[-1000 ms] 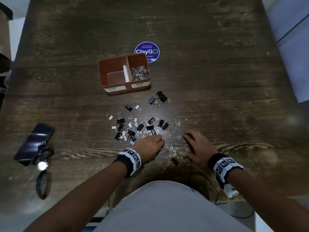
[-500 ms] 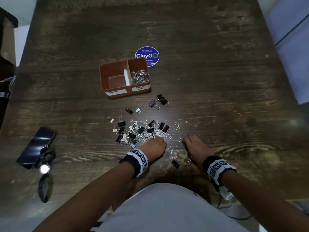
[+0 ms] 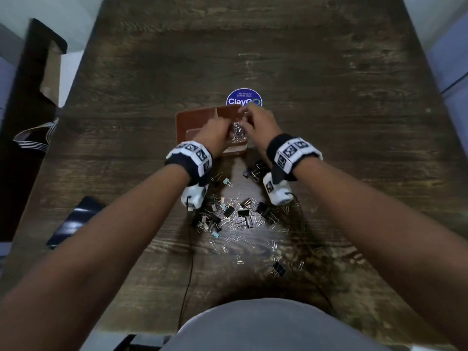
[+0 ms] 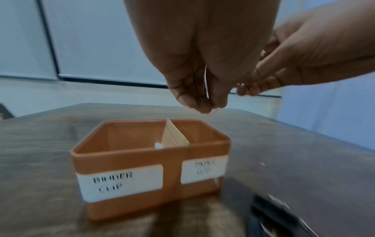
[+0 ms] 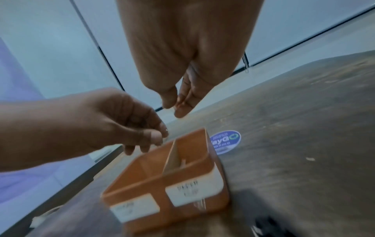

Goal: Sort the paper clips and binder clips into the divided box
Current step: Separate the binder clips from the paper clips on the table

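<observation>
The brown divided box (image 3: 191,115) stands mid-table, labelled for binder clips on the left and paper clips on the right. Silver paper clips (image 3: 236,134) fill its right compartment; the left one looks bare. Both hands hover just above the right compartment. My left hand (image 3: 215,131) pinches a thin silver paper clip (image 4: 206,83) between thumb and fingertips (image 4: 199,106). My right hand (image 3: 255,122) holds thumb against fingertips (image 5: 183,107), with a pale sliver between them. A mixed pile of paper clips and black binder clips (image 3: 235,216) lies nearer me.
A round blue sticker (image 3: 244,97) lies just behind the box. A dark phone (image 3: 76,219) rests at the left near the table edge. Two black binder clips (image 3: 254,171) sit apart between pile and box. Thin cables run from the wrist cameras across the near table.
Both hands have left the near edge of the pile and travelled forward and up to the box. They now hover over its right compartment.
</observation>
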Demonstrator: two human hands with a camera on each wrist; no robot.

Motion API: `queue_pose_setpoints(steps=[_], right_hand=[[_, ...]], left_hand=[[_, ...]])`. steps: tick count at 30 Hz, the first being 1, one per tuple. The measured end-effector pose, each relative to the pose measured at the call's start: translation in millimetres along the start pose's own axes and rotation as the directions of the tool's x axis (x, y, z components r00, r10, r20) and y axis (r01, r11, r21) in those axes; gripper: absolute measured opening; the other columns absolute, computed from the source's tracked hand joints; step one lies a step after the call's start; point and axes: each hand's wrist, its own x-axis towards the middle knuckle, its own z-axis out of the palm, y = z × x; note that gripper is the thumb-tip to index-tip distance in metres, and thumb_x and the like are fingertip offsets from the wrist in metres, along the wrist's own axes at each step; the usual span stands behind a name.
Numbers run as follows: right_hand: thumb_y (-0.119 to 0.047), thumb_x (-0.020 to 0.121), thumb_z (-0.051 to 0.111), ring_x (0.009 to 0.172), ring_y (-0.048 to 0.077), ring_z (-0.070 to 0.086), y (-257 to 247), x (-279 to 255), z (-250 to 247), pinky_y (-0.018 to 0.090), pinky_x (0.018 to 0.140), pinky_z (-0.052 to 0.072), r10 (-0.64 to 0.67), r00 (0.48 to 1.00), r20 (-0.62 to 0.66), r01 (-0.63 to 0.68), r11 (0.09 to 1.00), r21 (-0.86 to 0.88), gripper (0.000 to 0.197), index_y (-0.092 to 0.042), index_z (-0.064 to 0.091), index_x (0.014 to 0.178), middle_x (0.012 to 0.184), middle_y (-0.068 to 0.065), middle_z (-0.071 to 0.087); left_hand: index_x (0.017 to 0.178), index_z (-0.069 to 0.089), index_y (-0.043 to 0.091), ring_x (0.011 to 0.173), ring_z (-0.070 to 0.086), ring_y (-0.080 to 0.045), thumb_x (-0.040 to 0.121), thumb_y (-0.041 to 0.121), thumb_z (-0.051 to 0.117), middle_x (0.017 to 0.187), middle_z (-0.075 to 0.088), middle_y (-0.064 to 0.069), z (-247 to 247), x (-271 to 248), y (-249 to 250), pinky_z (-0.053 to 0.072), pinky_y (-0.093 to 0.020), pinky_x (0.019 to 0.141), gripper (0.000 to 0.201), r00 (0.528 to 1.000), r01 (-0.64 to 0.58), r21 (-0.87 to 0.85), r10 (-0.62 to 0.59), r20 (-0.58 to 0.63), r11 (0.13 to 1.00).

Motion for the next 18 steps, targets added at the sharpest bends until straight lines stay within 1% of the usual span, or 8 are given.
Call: queue_pose_setpoints(steps=[2, 4, 6, 7, 10, 13, 15, 18], right_hand=[[-0.013, 0.091, 0.059, 0.104, 0.021, 0.055, -5, 16, -5, 0.026, 0.094, 0.040, 0.043, 0.998, 0.049, -0.040, 0.997, -0.072, 0.025, -0.010, 0.060, 0.116, 0.112, 0.009, 0.063], [-0.013, 0.092, 0.058, 0.107, 0.021, 0.056, 3, 17, -12, 0.031, 0.099, 0.042, 0.064, 0.997, 0.039, -0.061, 0.994, -0.090, 0.020, -0.009, 0.063, 0.111, 0.113, 0.009, 0.063], [-0.013, 0.092, 0.057, 0.102, 0.022, 0.060, 18, 4, -15, 0.033, 0.096, 0.046, 0.077, 0.997, 0.014, -0.075, 0.992, -0.097, 0.014, -0.009, 0.067, 0.102, 0.106, 0.010, 0.067], [-0.014, 0.092, 0.058, 0.099, 0.023, 0.062, 27, -6, -15, 0.031, 0.093, 0.047, 0.093, 0.995, 0.028, -0.089, 0.991, -0.102, 0.013, -0.010, 0.067, 0.099, 0.103, 0.010, 0.068], [-0.012, 0.092, 0.058, 0.095, 0.020, 0.061, 47, -53, -4, 0.033, 0.091, 0.049, 0.128, 0.980, 0.152, -0.112, 0.988, -0.110, 0.012, -0.012, 0.067, 0.101, 0.103, 0.007, 0.067], [-0.009, 0.093, 0.055, 0.094, 0.015, 0.059, 57, -106, 17, 0.031, 0.091, 0.050, 0.077, 0.937, 0.342, -0.021, 0.986, -0.165, 0.014, -0.012, 0.065, 0.104, 0.103, 0.003, 0.064], [-0.009, 0.093, 0.054, 0.097, 0.016, 0.056, 61, -134, 35, 0.031, 0.092, 0.049, 0.038, 0.879, 0.476, 0.080, 0.971, -0.225, 0.015, -0.012, 0.063, 0.104, 0.107, 0.002, 0.061], [-0.013, 0.092, 0.054, 0.101, 0.016, 0.054, 63, -157, 61, 0.033, 0.091, 0.049, -0.029, 0.810, 0.585, 0.230, 0.934, -0.272, 0.019, -0.016, 0.064, 0.108, 0.110, -0.001, 0.056]], left_hand=[[0.100, 0.062, 0.006, 0.092, 0.064, -0.034, 0.087, 0.006, 0.057, 0.101, 0.066, -0.016, -10, 13, -11, 0.053, -0.042, 0.081, 0.014, 0.998, 0.060, -0.019, -0.060, -0.014, 0.998], [0.109, 0.062, 0.008, 0.093, 0.065, -0.029, 0.090, 0.012, 0.058, 0.104, 0.067, -0.013, -13, 14, -19, 0.054, -0.043, 0.083, 0.020, 0.995, 0.089, -0.024, -0.090, -0.047, 0.996], [0.113, 0.064, 0.011, 0.092, 0.065, -0.025, 0.094, 0.020, 0.057, 0.105, 0.067, -0.010, -8, 4, -25, 0.055, -0.043, 0.084, 0.022, 0.996, 0.073, -0.044, -0.076, -0.050, 0.996], [0.112, 0.065, 0.013, 0.092, 0.065, -0.023, 0.094, 0.022, 0.057, 0.104, 0.068, -0.008, -3, -5, -26, 0.055, -0.042, 0.084, 0.022, 0.998, 0.060, -0.051, -0.062, -0.033, 0.997], [0.110, 0.066, 0.014, 0.091, 0.064, -0.018, 0.095, 0.021, 0.057, 0.102, 0.068, -0.005, 24, -44, -24, 0.052, -0.031, 0.082, 0.019, 0.999, 0.012, -0.072, -0.010, 0.034, 0.997], [0.106, 0.065, 0.014, 0.086, 0.063, -0.015, 0.098, 0.023, 0.053, 0.100, 0.068, -0.003, 60, -92, -19, 0.047, -0.023, 0.073, 0.017, 0.983, -0.018, -0.068, 0.030, 0.178, 0.998], [0.104, 0.066, 0.013, 0.088, 0.064, -0.018, 0.098, 0.025, 0.052, 0.101, 0.067, -0.003, 85, -121, -19, 0.049, -0.028, 0.073, 0.019, 0.966, -0.058, -0.041, 0.067, 0.249, 0.997], [0.104, 0.066, 0.011, 0.092, 0.062, -0.023, 0.098, 0.024, 0.051, 0.104, 0.064, -0.006, 115, -155, -15, 0.048, -0.033, 0.077, 0.021, 0.947, -0.144, -0.017, 0.143, 0.289, 0.989]])
